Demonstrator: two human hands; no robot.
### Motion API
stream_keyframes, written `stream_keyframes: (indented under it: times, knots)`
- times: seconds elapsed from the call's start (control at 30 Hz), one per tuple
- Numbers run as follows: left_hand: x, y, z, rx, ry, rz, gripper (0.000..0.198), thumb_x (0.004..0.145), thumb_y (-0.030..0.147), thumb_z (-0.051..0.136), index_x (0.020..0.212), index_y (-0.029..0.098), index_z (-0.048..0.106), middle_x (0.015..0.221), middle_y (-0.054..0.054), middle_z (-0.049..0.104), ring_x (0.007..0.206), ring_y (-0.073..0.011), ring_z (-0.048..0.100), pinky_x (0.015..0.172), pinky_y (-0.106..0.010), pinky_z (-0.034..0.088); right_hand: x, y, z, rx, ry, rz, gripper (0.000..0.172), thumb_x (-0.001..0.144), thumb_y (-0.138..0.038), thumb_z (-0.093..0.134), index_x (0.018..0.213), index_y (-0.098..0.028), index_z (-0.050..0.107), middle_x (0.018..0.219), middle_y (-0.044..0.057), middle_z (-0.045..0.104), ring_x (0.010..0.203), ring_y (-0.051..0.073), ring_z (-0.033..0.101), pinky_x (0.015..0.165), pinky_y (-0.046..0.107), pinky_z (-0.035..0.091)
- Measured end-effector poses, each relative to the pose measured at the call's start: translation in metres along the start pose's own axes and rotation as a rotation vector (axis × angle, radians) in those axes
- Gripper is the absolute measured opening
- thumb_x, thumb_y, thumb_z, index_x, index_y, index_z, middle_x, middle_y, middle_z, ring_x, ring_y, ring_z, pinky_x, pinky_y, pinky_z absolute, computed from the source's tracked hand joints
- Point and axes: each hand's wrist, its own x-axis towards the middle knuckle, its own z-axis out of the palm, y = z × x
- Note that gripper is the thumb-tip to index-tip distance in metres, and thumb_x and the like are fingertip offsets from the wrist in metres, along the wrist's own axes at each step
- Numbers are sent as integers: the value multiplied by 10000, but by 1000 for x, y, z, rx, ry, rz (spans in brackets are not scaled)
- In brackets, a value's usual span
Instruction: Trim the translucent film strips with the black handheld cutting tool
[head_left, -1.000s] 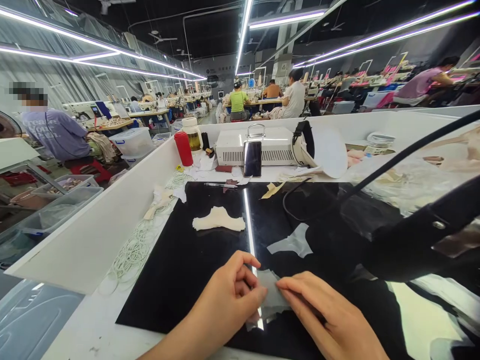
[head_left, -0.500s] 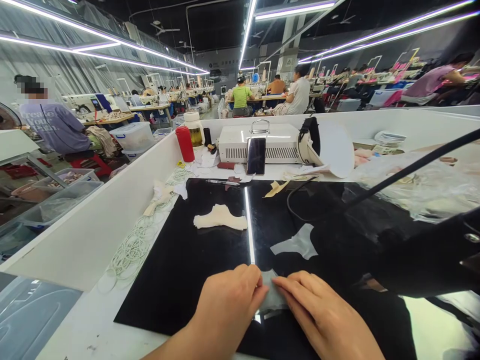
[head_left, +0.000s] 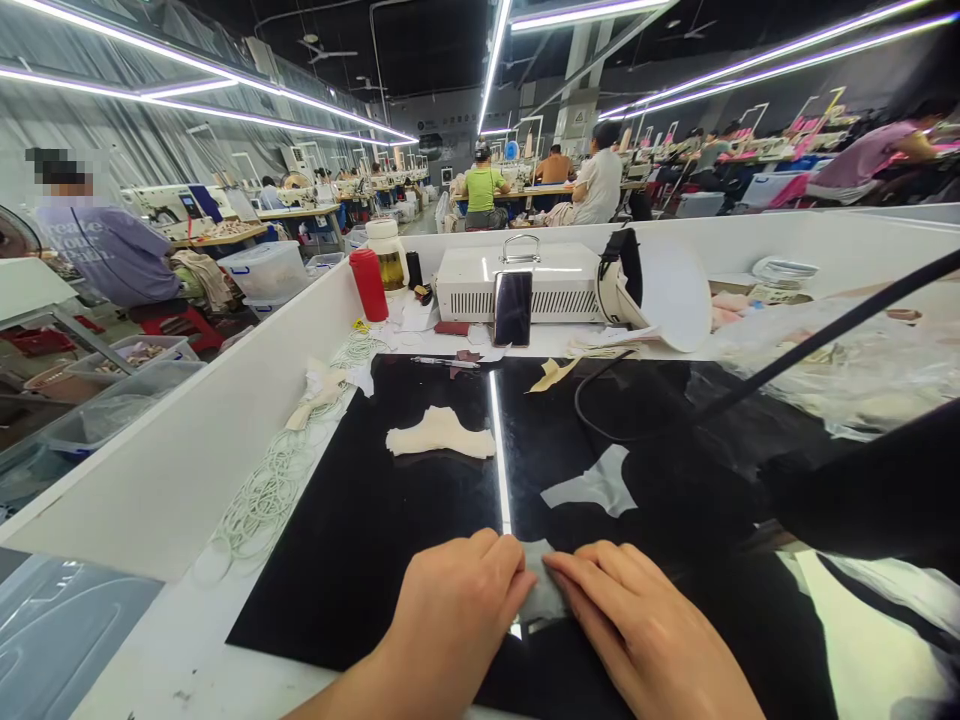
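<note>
Near the front of a glossy black board (head_left: 360,560), a small grey fabric piece (head_left: 544,582) lies between my two hands. My left hand (head_left: 459,600) is closed, thumb and curled fingers gripping its left edge. From the other side, my right hand (head_left: 637,610) has its fingers pressed together with the tips on the piece's right edge. Parts of the fabric are hidden under both hands. Beyond them, another grey fabric piece (head_left: 596,482) lies flat on the board. A cream stack of cut fabric pieces (head_left: 441,434) sits farther left.
Pale green cord (head_left: 262,500) lies tangled along the left side. A white box machine (head_left: 555,283) stands at the back, a phone (head_left: 512,308) propped against it, a red bottle (head_left: 368,285) to its left. A black cable (head_left: 787,365) crosses the right side.
Both hands stay on the grey fabric piece with almost no movement. The dark shape at the right has shifted slightly, and the view has tilted a little.
</note>
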Motion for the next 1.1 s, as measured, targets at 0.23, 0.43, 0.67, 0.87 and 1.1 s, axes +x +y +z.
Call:
stream_keyframes:
  times: [0.23, 0.43, 0.67, 0.87, 1.1]
  knots:
    - [-1, 1, 0, 27, 14, 21, 171, 949, 190, 701, 821, 219, 592, 718, 56, 629, 558, -143, 619, 510, -270, 369, -3, 5, 3, 15, -97, 37, 274, 1089, -250, 410, 1120, -235, 682, 916, 39, 692, 777, 185, 692, 710, 327, 609]
    - [0, -1, -1, 37, 15, 40, 169, 956, 192, 686, 814, 212, 598, 720, 48, 616, 544, -136, 598, 494, -268, 383, -6, 7, 4, 6, -124, 34, 274, 1089, -258, 412, 1104, -236, 684, 906, 48, 690, 771, 189, 684, 707, 327, 599]
    - [1, 4, 1, 91, 158, 315, 219, 1026, 84, 477, 902, 165, 638, 805, -15, 653, 716, -185, 645, 664, -327, 548, -5, 5, 5, -7, -113, 67, 274, 1089, -270, 414, 1089, -244, 686, 884, 38, 681, 748, 182, 672, 659, 304, 585]
    - [-1, 7, 6, 23, 251, 451, 190, 1061, 125, 472, 1045, 92, 659, 1030, -76, 751, 980, -193, 725, 898, -334, 613, -3, 5, 5, 13, -69, 29, 263, 1087, -257, 402, 1115, -238, 663, 888, 37, 681, 747, 186, 677, 667, 311, 593]
    - [0, 8, 7, 57, 236, 457, 239, 1080, 150, 442, 1056, 88, 671, 1029, -83, 766, 1016, -215, 742, 907, -345, 635, -2, 0, 6, 28, -61, 33, 267, 1088, -235, 383, 1115, -224, 648, 881, 35, 669, 743, 189, 671, 658, 331, 591]
